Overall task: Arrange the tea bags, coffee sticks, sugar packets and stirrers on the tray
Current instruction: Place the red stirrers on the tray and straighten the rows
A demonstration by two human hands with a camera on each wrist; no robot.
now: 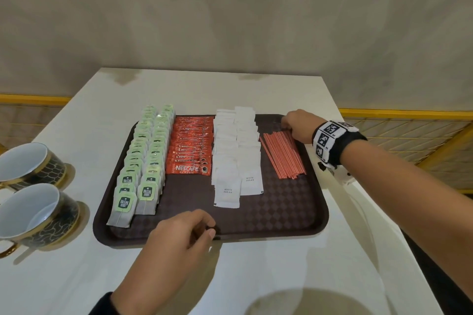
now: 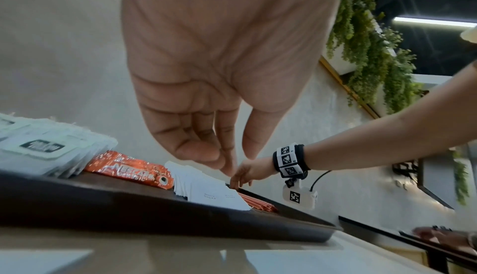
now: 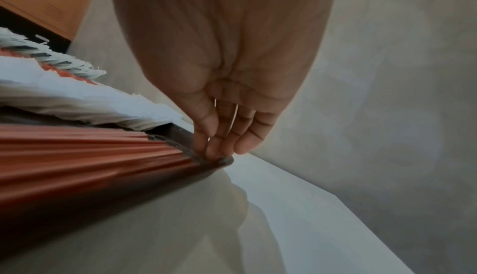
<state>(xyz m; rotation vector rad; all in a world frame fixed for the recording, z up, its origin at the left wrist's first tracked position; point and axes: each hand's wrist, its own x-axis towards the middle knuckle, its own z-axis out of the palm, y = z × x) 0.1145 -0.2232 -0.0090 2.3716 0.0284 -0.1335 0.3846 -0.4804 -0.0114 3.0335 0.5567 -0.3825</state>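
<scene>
Head view: high over the near edge of the table (image 1: 256,263), looking down across the tray (image 1: 294,212). Left wrist: low by the tray's near edge, facing the far right corner. Right wrist: close at that corner, along the stirrers (image 3: 90,152). Shared by all: tray and stirrers.

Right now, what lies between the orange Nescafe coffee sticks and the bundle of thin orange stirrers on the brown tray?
Two overlapping rows of white paper sugar packets fill that stretch between the coffee sticks and the stirrers, clearest in the head view.
</scene>
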